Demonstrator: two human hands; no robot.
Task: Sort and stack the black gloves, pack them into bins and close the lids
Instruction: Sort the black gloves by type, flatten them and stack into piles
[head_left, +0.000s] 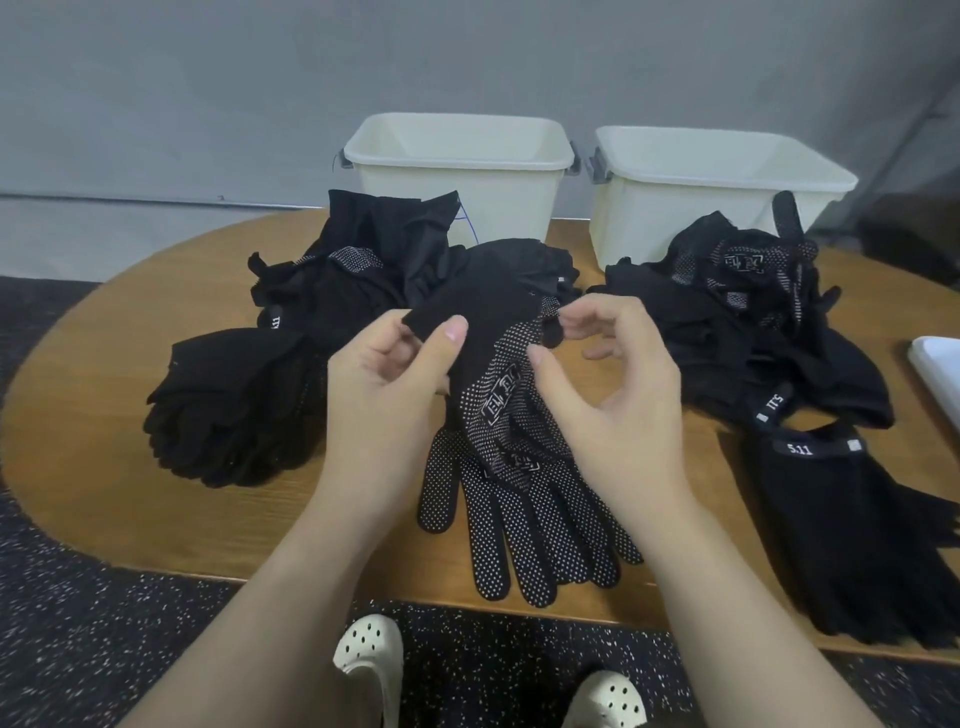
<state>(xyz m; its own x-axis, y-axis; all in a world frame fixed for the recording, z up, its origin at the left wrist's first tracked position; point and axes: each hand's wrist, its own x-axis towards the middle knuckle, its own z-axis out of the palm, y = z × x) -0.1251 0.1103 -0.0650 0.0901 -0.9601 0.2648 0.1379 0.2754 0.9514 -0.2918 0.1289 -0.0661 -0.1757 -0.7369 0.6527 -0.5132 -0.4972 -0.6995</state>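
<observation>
White "5.11" lettering shows on the cuff band of a flat stack of black knit gloves (852, 525) at the right edge of the oval wooden desk (249, 525). The same mark appears sideways on a cuff tag in the loose heap of black gloves (753, 332) behind that stack, and again on a tag in the tangled black pile at the back left (358, 265). A boxed logo sits in the palm of the white-dotted black gloves (519, 467) at the centre, but I cannot read it.

Those dotted gloves lie palm up with fingers pointing toward the near desk edge, their cuff raised between both hands. The left hand (395, 384) pinches the plain black cuff corner between thumb and fingers. The right hand (618, 374) hovers just beside the cuff's other side with curled fingers; whether its fingertips grip the fabric I cannot tell.

A neater stack of smooth black gloves (234, 405) rests on the desk left of the left hand. 2 cream plastic bins, the left bin (457, 171) and the right bin (717, 192), stand open at the back with grey latches on their sides. A white lid edge (937, 364) shows at far right. Below, 2 cream perforated clogs (369, 654) stand on black speckled floor.
</observation>
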